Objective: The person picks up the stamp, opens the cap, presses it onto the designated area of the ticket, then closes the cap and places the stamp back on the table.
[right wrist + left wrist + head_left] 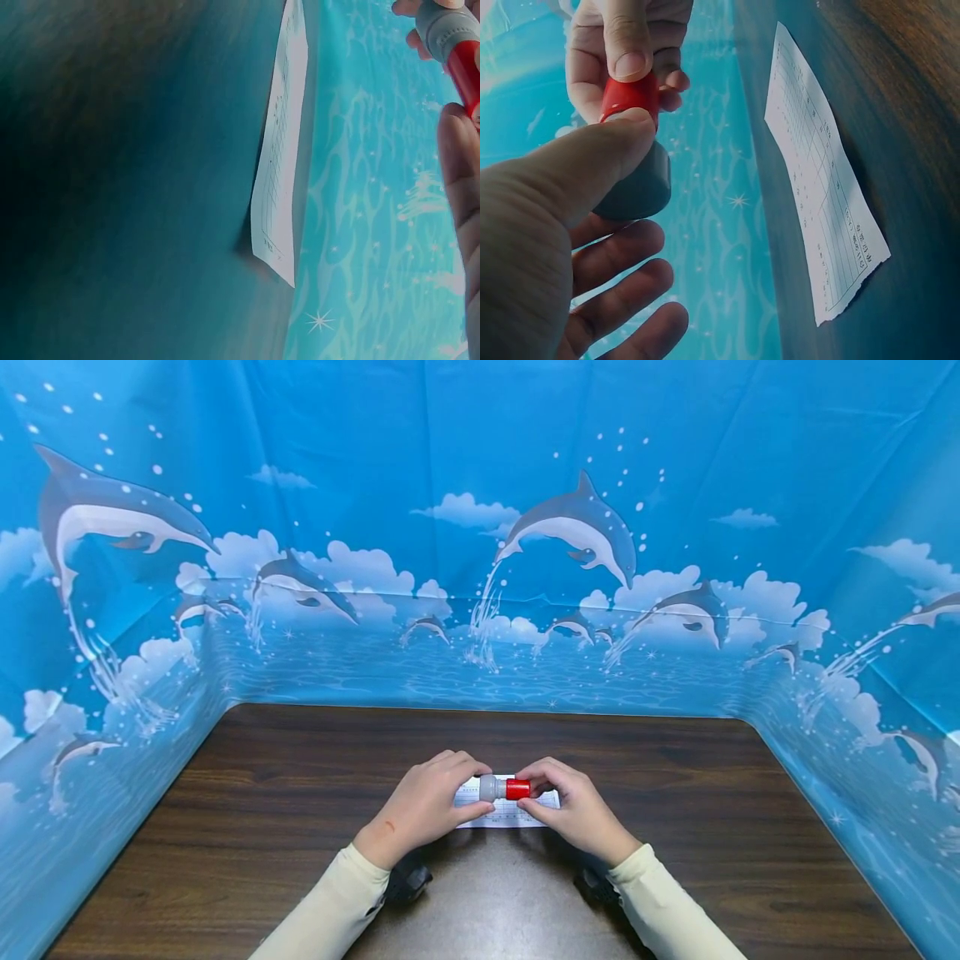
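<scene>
A small red and grey flashlight, as it looks, lies level between the two hands, above a strip of paper. Its wider grey head points left and its red barrel right. My left hand pinches the grey head between thumb and forefinger; the other fingers stay loose in the left wrist view. With thumb and fingertips my right hand holds the red end. A ribbed ring shows on the grey head in the right wrist view. What the head's front face looks like is hidden.
The paper bears printed lines and a grid; one end is torn and it curls off the dark wooden table. A blue dolphin-print cloth stands around the table's back and sides. Dark devices sit at both wrists.
</scene>
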Demonstrator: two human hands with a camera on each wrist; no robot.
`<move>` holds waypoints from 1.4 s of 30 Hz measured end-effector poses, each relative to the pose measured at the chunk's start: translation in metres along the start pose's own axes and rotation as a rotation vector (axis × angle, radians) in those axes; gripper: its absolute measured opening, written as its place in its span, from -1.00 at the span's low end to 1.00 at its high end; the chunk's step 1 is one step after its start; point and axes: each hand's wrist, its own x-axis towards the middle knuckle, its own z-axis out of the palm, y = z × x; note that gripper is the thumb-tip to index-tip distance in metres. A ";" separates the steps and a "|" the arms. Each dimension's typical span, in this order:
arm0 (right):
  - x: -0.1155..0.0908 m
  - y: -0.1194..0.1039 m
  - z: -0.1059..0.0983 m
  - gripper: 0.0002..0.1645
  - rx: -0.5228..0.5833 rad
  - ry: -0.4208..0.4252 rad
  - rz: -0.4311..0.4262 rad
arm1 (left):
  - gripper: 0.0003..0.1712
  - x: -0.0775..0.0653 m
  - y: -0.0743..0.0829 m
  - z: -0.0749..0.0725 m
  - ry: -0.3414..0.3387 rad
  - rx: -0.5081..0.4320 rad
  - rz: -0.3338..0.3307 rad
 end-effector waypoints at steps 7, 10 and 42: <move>-0.001 -0.004 -0.002 -0.57 -0.016 0.050 -0.024 | -0.38 0.002 0.000 -0.001 0.039 -0.013 0.040; -0.002 -0.004 -0.003 -0.56 -0.023 0.060 -0.022 | -0.41 0.003 -0.001 -0.001 0.065 -0.010 0.084; -0.002 -0.005 -0.004 -0.50 -0.001 0.068 -0.018 | -0.46 0.002 -0.001 -0.002 0.182 -0.009 0.170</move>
